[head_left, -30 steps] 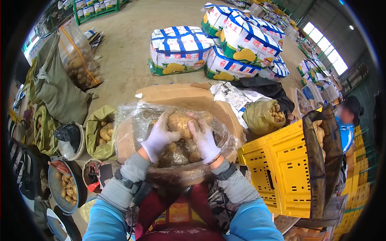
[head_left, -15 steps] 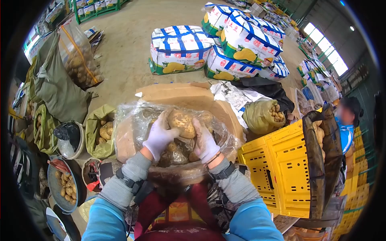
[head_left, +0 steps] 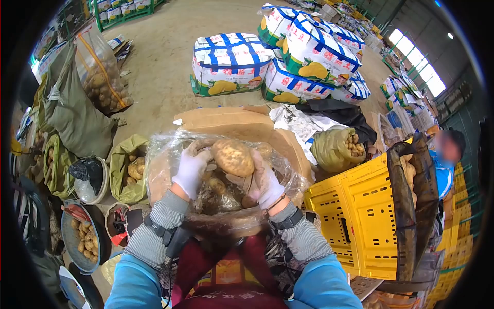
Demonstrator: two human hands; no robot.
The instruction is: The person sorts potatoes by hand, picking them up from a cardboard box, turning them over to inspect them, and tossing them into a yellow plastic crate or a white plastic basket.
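Note:
A large potato (head_left: 233, 157) with dirt-marked skin is held over a plastic-lined cardboard box. My right hand (head_left: 265, 184), in a soiled white glove, grips its right side, with fingers reaching beneath it. My left hand (head_left: 190, 167), also gloved, is at the potato's left edge with fingers bent and apart; whether the fingertips touch it is hard to tell. Below, the clear plastic liner (head_left: 170, 147) is crumpled around more potatoes (head_left: 217, 186), partly hidden by my hands. A cardboard flap (head_left: 226, 119) of the box stands up at the far side.
To the right stands a yellow crate (head_left: 355, 216) with potatoes behind it and a person in blue (head_left: 443, 172) beyond. Potato sacks (head_left: 128, 167) and a blue basin (head_left: 85, 239) are on the left. Printed white bags (head_left: 231, 64) are ahead; an open green sack (head_left: 337, 147) lies right.
My left hand has drawn slightly left, off the potato's face. The potato has turned and shifted a little toward the left in my right hand. The person at right has shifted slightly.

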